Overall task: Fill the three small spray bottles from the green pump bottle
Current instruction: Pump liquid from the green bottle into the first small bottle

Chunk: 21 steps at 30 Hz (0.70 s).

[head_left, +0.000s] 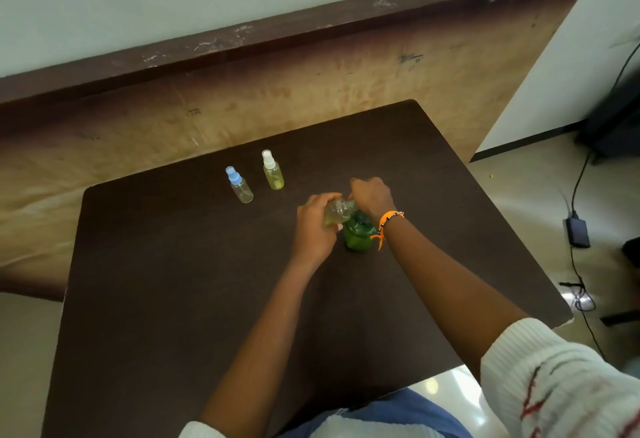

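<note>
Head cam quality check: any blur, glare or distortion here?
Head view: wide-angle bends the table edges and ledge; hands soft, left hand on a small bottle, right hand above the green bottle; glare patches on the floor; overall dim, low contrast.

No text, label, brand or number could be read; the dark scribbles on the wooden panel point(410, 58) stayed illegible.

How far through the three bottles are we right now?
Looks done: the white-capped bottle stands capped with yellowish liquid. In hand: the left hand grips a third small bottle, tilted, over the green pump bottle, the right hand at its neck. Left: the blue-capped bottle looks nearly empty.
</note>
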{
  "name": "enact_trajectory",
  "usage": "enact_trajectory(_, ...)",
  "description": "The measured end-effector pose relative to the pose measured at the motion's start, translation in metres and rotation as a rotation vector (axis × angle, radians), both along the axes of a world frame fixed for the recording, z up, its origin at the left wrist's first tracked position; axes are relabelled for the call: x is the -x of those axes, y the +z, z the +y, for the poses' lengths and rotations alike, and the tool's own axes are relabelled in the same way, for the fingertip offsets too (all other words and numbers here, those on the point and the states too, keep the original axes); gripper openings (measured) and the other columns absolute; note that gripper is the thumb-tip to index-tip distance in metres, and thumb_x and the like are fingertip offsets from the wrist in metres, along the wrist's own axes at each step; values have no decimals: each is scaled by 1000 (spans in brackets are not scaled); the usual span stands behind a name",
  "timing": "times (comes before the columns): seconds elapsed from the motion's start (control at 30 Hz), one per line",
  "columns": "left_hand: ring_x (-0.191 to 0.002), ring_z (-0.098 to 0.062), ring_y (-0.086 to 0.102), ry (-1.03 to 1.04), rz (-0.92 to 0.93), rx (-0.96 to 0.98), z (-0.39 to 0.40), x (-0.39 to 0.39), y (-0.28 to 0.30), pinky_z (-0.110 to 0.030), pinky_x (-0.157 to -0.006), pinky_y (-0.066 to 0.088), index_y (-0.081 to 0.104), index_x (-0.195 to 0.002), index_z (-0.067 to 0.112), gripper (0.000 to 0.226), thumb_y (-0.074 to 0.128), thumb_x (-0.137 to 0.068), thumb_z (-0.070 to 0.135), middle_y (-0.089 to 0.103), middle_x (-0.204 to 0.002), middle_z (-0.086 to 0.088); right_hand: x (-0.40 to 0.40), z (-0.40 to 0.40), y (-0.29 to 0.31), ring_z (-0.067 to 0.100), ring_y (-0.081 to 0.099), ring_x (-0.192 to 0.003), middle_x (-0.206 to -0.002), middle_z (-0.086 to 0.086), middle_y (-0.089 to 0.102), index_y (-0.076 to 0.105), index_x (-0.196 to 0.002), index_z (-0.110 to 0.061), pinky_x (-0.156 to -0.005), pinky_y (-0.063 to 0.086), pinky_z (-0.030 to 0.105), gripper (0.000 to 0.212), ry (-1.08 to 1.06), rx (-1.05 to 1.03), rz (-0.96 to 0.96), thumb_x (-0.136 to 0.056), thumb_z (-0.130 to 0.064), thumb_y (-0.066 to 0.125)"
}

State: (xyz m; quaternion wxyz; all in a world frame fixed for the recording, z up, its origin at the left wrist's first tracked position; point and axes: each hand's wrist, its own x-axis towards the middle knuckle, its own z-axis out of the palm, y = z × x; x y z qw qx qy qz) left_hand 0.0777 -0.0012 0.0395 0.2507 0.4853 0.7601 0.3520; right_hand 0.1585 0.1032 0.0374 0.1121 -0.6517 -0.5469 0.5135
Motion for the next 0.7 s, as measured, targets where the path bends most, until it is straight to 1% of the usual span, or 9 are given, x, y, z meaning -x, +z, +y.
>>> enact_trajectory(0.1,-108,-23,53,1,-23,-22,0,1,4,-24,-92,38,61,-115,17,52,72,-68,-3,60,-113,-1,1,6,-1,34,63,-103,-121,19,66,68,-115,-2,-83,48,37,54,63,70,55,-80,-39,49)
enact_trajectory(0.17,-108,-24,53,-8,-37,-23,0,0,5,-30,-94,41,60,-115,17,51,71,-69,-3,59,-113,-1,1,7,-1,35,64,-105,-121,18,67,68,-114,-4,-82,48,37,56,76,80,67,-76,-41,50)
enact_trajectory(0.23,-109,-23,52,-6,-33,-17,0,-1,3,-26,-93,38,60,-115,17,51,71,-70,-3,59,-113,0,-2,5,-1,35,62,-107,-121,17,66,68,-115,-4,-85,47,36,55,63,41,55,-79,-40,47)
enact_trajectory(0.3,-109,-23,52,12,-12,-8,0,-3,1,-21,-91,35,60,-115,17,51,71,-69,-3,59,-114,-1,-2,3,-3,36,60,-110,-123,16,65,67,-117,-4,-91,46,38,56,28,-24,26,-79,-39,44)
enact_trajectory(0.4,-108,-26,54,24,-19,-6,-2,-5,-3,-32,-96,40,61,-114,16,52,72,-67,-4,60,-114,-3,-2,0,-5,37,59,-111,-123,14,65,67,-116,-6,-94,46,40,48,6,-84,-22,-86,-36,45)
enact_trajectory(0.43,-109,-25,53,20,-17,-5,-3,-5,-3,-33,-97,40,61,-114,16,52,72,-67,-3,60,-114,-3,-2,-1,-4,37,60,-110,-122,14,66,67,-115,-6,-94,46,40,47,9,-82,-23,-86,-36,45)
enact_trajectory(0.53,-110,-24,53,13,-20,-8,-2,-2,0,-28,-95,38,60,-115,17,52,72,-68,-2,60,-115,-2,-2,-2,1,36,60,-109,-122,15,65,68,-115,-6,-91,46,38,49,44,-49,5,-86,-38,46)
enact_trajectory(0.63,-109,-23,53,13,-19,-24,-2,-3,4,-29,-95,40,60,-116,17,52,72,-69,-2,60,-115,-1,-3,3,1,32,63,-101,-120,17,67,68,-115,-3,-85,47,36,55,95,54,86,-80,-42,49)
enact_trajectory(0.7,-110,-22,52,23,-15,-27,-3,-4,3,-22,-92,36,60,-116,17,51,71,-70,-2,59,-115,-1,-3,1,1,31,63,-96,-117,18,68,68,-112,-2,-83,49,36,54,82,46,110,-79,-41,48)
